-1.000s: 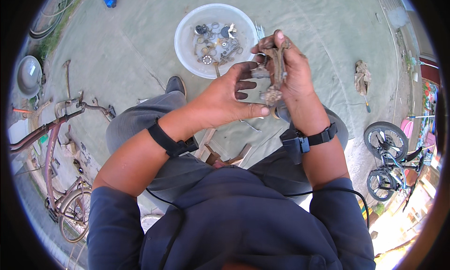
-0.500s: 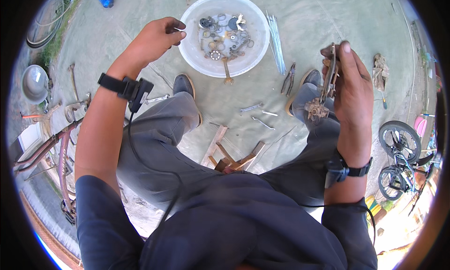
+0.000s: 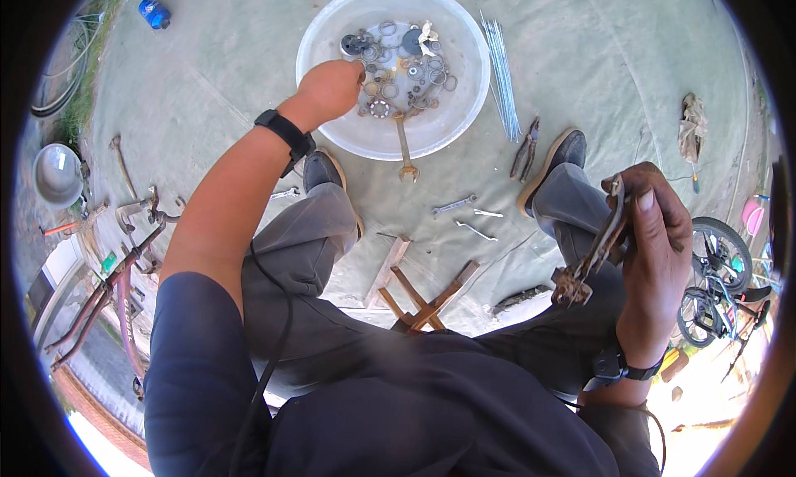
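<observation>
My left hand reaches over the near left side of a whitish plastic basin. Its fingers are bent down and drawn together at the loose metal parts; whatever they pinch is hidden. Rings, bearings and small greasy pieces lie spread over the basin's bottom. A large open-end wrench leans across the near rim, its jaw outside. On the right, my right hand is closed around a dirty bicycle derailleur, held tilted above my thigh, with its chunky end hanging low to the left.
Spokes and pliers lie right of the basin. Small wrenches rest on the floor between my feet, with a wooden frame nearer. A bike frame stands left, a bicycle right, a rag beyond.
My left hand has moved right from beside the basin to over its parts, its fingers closing. My right hand has come lower and nearer with the derailleur.
</observation>
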